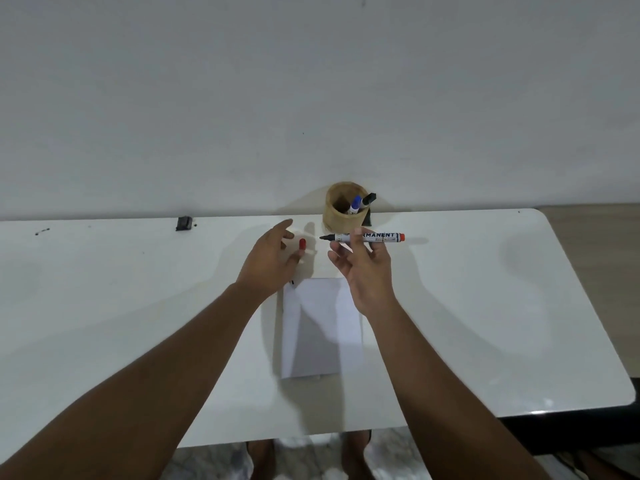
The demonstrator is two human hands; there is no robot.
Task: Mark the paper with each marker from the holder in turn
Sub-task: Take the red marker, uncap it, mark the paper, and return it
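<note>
The right hand (pixel 360 261) pinches an uncapped white red-ended permanent marker (pixel 367 237); the left hand (pixel 273 258) grips its red cap (pixel 302 244). The white paper sheet (pixel 322 327) looks unmarked; 2 markers wait in the round wooden holder (pixel 341 220) at the counter's (pixel 138 306) far edge.

Left arm: stretched forward from lower left, forearm bare.
Left hand (pixel 273 261): raised over the table, fingers loosely spread, thumb pinching a red cap (pixel 302 244).
Right arm: reaching forward from lower right, wrist bent upward.
Right hand (pixel 363 268): palm turned up, fingertips (pixel 356 233) gripping an uncapped marker (pixel 363 237) held level.
</note>
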